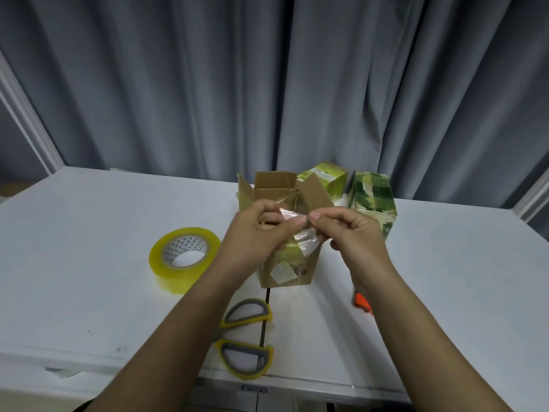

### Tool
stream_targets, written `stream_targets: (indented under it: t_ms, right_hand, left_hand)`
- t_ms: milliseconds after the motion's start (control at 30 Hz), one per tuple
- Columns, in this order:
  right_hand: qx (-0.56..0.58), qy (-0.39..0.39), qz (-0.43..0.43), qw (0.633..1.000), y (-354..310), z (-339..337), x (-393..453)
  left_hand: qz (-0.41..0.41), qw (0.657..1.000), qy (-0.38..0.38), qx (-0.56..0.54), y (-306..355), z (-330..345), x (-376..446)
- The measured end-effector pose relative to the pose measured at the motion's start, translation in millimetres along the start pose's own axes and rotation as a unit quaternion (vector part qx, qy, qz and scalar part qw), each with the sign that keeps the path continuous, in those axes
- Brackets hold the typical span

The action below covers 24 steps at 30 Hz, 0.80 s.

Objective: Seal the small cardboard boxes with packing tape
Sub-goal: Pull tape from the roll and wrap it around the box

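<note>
Left hand (261, 230) and right hand (353, 233) pinching a clear tape strip (300, 230) above the open box (288, 233), tape roll (184, 258) left of the box, scissors (245, 337) in front of it

Single head-worn wide-angle view. Faces forward and down from above near table (89, 263) edge. Hands close at centre, curtain (267, 84) at far side. No second view.

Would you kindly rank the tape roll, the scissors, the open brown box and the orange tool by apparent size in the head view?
1. Open brown box
2. Scissors, looking about the same size as the tape roll; the scissors lie nearer the camera, so I won't rank these two.
3. Orange tool, mostly hidden by the right arm.
</note>
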State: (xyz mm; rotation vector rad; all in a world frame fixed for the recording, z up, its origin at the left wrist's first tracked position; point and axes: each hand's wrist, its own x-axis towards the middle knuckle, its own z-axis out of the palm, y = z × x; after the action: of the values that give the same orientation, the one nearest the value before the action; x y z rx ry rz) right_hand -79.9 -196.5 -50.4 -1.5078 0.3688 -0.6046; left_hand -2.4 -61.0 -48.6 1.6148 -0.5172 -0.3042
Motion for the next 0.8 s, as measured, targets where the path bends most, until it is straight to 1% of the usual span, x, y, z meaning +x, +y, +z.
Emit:
stream_targets:
  t_ms: [167,233,300,367,400,467,533,600,633,667,700,733,800]
  right_hand:
    - [0.014,-0.025,0.015,0.999,5.4,7.2,-6.3]
    - [-0.001,-0.05,0.039,0.998,6.5,7.9,-8.0]
    - [-0.017,-0.065,0.066,0.996,6.1,6.5,-8.5]
    - [-0.012,-0.066,0.09,0.994,3.4,1.4,-6.8]
    - [-0.017,-0.059,0.088,0.994,1.8,-1.6,-5.6]
    - [-0.065,-0.036,0.05,0.996,0.4,-6.4,-4.9]
    - [-0.159,-0.01,-0.021,0.987,1.9,-8.0,-6.7]
    - [-0.287,0.009,-0.104,0.952,6.9,-8.3,-8.3]
    - [-0.326,0.019,-0.13,0.936,9.1,-8.3,-8.4]
    - [-0.329,0.031,-0.146,0.932,10.3,-8.5,-7.5]
    - [-0.305,0.04,-0.156,0.939,10.8,-9.3,-6.3]
    - [-0.264,0.041,-0.161,0.95,10.6,-9.7,-4.7]
    - [-0.161,0.016,-0.152,0.975,7.3,-7.6,-4.0]
  left_hand:
    - [0.009,0.99,0.103,-0.095,3.8,-2.3,1.9]
    - [0.025,0.99,0.12,-0.073,4.2,-6.1,4.1]
    - [0.061,0.989,0.13,-0.03,3.9,-9.3,4.5]
    - [0.107,0.985,0.132,0.02,4.6,-11.3,4.2]
    - [0.124,0.983,0.125,0.047,5.2,-11.3,3.7]
    - [0.133,0.982,0.111,0.08,5.3,-9.5,2.7]
    - [0.121,0.985,0.103,0.073,4.4,-6.5,1.9]
    - [0.115,0.986,0.108,0.058,4.4,-4.5,1.4]
    - [0.116,0.985,0.115,0.054,4.7,-4.8,1.7]
    - [0.121,0.984,0.119,0.054,5.0,-5.8,2.5]
    - [0.125,0.984,0.117,0.058,5.1,-6.4,3.3]
    - [0.124,0.985,0.107,0.062,5.0,-6.6,4.0]
    - [0.111,0.988,0.075,0.07,3.1,-4.5,3.6]
